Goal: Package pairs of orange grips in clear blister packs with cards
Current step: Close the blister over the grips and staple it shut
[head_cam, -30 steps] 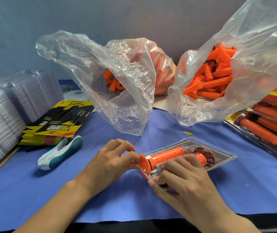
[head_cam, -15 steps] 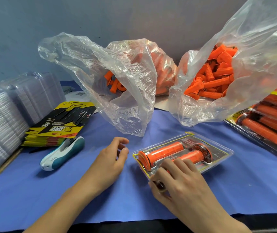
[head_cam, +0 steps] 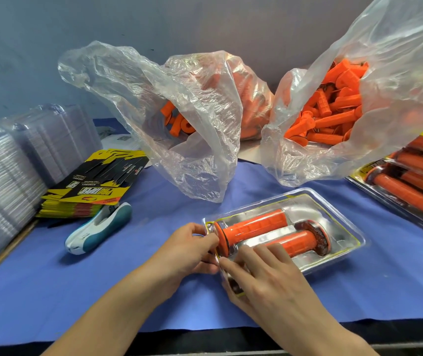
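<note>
Where the blue mat (head_cam: 51,291) ends far to the left of the blister pack (head_cam: 338,227), stacks of clear shells (head_cam: 12,163) stand. Nearer the pack, still to its left, lie a pile of yellow-and-black cards (head_cam: 95,186) and a white-and-teal stapler (head_cam: 100,227). Behind the pack's left end slumps a plastic bag of loose grips (head_cam: 179,124). The left hand (head_cam: 187,250) pinches the pack's left edge, fingers curled. The pack lies flat on the mat with two orange grips (head_cam: 254,227) inside, side by side. The right hand (head_cam: 264,281) holds its near-left corner, fingers on top and thumb beneath. Behind its right end sits a second bag (head_cam: 359,111) – beyond that, to the right, finished packs (head_cam: 410,186).
</note>
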